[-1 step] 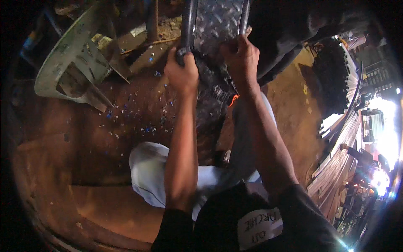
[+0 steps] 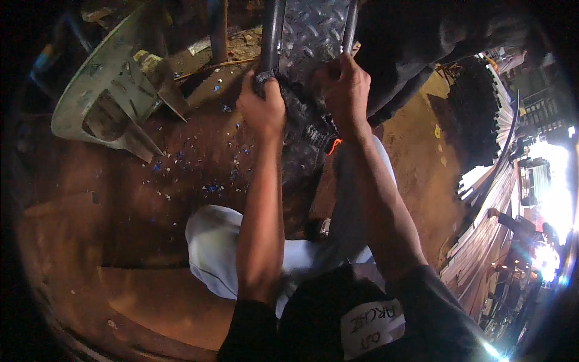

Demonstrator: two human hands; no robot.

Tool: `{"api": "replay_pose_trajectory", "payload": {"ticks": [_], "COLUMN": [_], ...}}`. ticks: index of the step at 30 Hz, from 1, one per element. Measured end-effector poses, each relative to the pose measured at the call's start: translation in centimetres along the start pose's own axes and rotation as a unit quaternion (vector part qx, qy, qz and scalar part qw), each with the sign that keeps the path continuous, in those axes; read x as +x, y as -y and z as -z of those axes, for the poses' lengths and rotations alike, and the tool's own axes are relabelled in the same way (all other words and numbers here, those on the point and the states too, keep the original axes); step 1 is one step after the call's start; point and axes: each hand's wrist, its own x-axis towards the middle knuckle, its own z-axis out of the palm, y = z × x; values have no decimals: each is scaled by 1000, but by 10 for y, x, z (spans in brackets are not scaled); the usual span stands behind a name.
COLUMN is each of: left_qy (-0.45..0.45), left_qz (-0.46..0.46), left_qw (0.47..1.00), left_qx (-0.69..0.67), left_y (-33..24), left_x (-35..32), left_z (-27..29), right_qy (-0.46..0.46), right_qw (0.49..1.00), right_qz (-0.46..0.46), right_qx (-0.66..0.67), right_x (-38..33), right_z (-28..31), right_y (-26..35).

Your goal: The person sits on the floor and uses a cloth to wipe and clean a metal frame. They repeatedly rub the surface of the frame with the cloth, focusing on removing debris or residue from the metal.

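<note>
My left hand (image 2: 262, 104) is closed on dark fabric at the lower end of the left black tube (image 2: 273, 36). The fabric looks like a dark knitted glove (image 2: 315, 134), with a ribbed cuff and an orange edge. It lies bunched between my hands, and its full shape is hard to make out. Beside the right tube (image 2: 350, 27), my right hand (image 2: 348, 90) is closed with its fingers curled in. What those fingers hold is hidden in shadow. A dark diamond-tread metal plate (image 2: 313, 30) runs between the two tubes.
A worn pale green plastic chair (image 2: 75, 111) lies tipped at left. Blue and white scraps (image 2: 211, 188) litter the brown floor (image 2: 139, 229). Long stacked strips (image 2: 482, 235) line the right side. Beyond them, a person (image 2: 522, 226) is near a bright light.
Slightly more dark fabric shows above my left thumb. My right hand has barely shifted.
</note>
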Motion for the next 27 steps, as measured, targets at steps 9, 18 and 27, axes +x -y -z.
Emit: {"api": "replay_pose_trajectory", "payload": {"ticks": [9, 18, 27], "left_qy": [-19, -11, -22], "left_qz": [-50, -38, -14], "left_qw": [998, 999, 1000], "left_qx": [14, -23, -5], "left_y": [4, -13, -1], "left_x": [5, 1, 5], "left_z": [-6, -3, -5], "right_qy": [91, 79, 32], "right_qw": [984, 995, 997], "right_qz": [-106, 50, -5], "right_qx": [112, 31, 74], "right_x": [14, 27, 19], "right_z": [26, 16, 5], "right_y": [-16, -19, -12]}}
